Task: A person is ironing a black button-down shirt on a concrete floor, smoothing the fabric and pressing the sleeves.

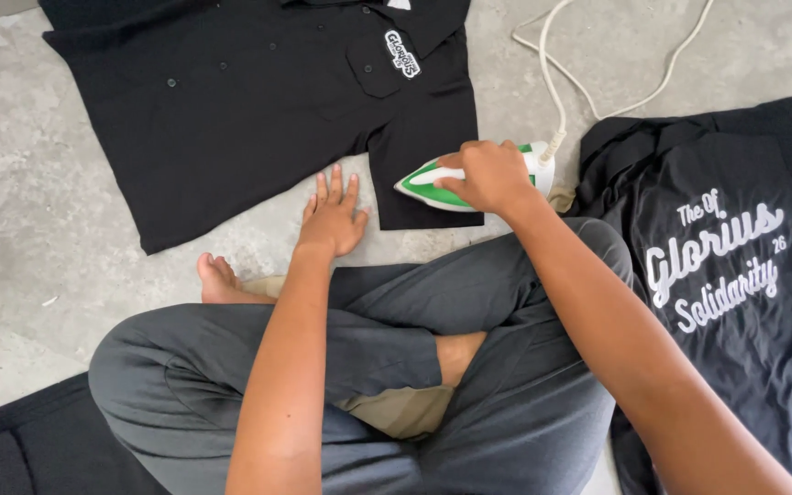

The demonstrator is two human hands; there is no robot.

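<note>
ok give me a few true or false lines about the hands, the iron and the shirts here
1. The right hand grips the green and white iron. True.
2. The iron sits on the black button-up shirt's sleeve. True.
3. The left hand holds the white cord. False: it lies flat on the grey concrete floor.
4. The black printed shirt lies at the person's left. False: at the right.

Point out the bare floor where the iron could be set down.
Bare concrete lies left of the flat black shirt, and top right between that shirt, the white cord and the printed shirt. It is crowded in front of the knees: left hand flat on the floor, right hand gripping the iron.
</note>
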